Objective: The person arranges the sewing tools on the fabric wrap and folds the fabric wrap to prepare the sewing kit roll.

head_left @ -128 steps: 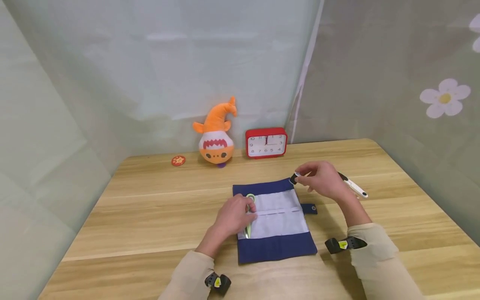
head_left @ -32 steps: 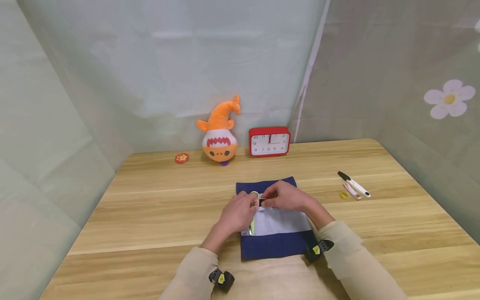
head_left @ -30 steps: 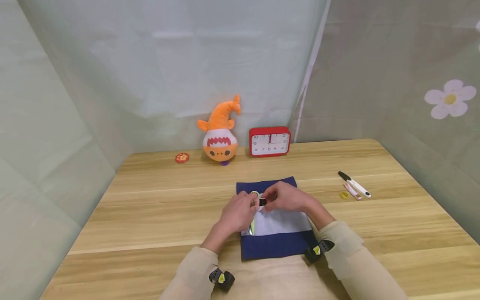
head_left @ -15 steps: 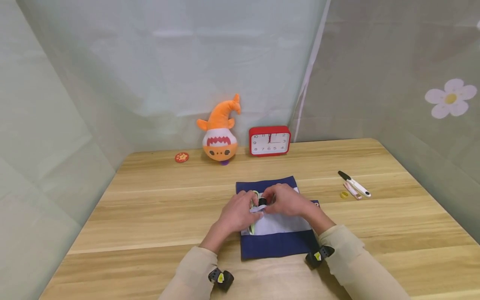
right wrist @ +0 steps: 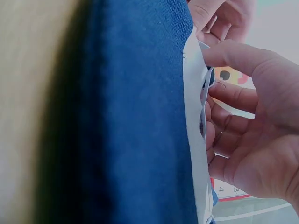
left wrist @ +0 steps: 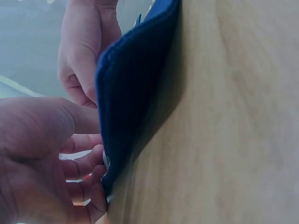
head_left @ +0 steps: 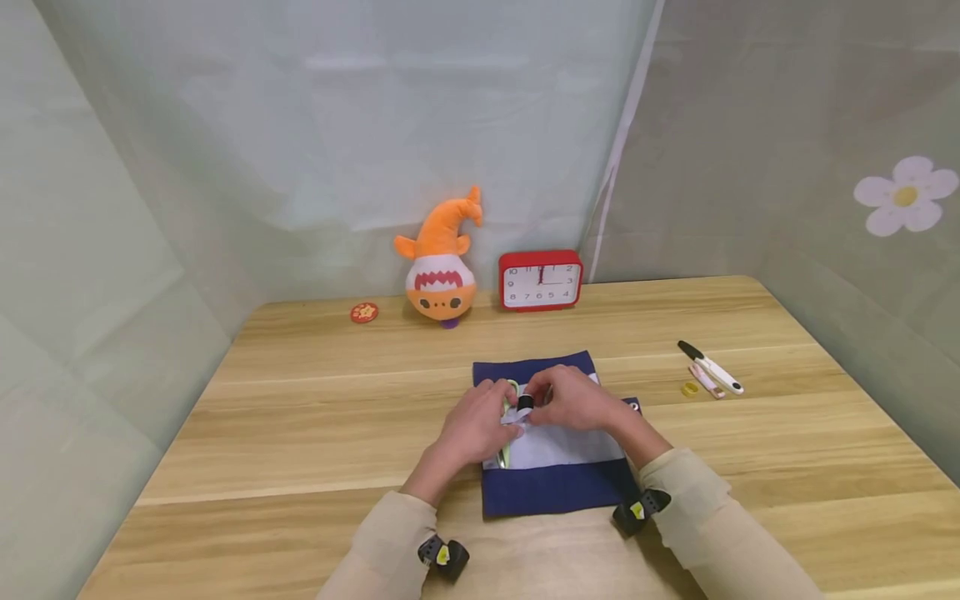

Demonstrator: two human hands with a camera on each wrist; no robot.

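Note:
A navy cloth pouch with a pale lining lies unfolded on the table. In the head view my right hand pinches a small black thread spool at the lining's pocket band. Close beside it, my left hand pinches the raised edge of that band between thumb and fingers. Green-handled scissors lie under my left hand, tucked along the pouch's left side and partly hidden. The right wrist view shows my right fingers behind the pale lining edge; the left wrist view shows mainly the pouch's navy underside.
Right of the pouch lie a white-and-black slim tool, a small pink item and a yellow ring-like piece. A red clock, an orange plush toy and a red disc are at the back.
My right hand has carried the spool from the pouch's upper right corner leftward to the pocket band. The band's edge has been lifted by my left hand, which stays near the scissors.

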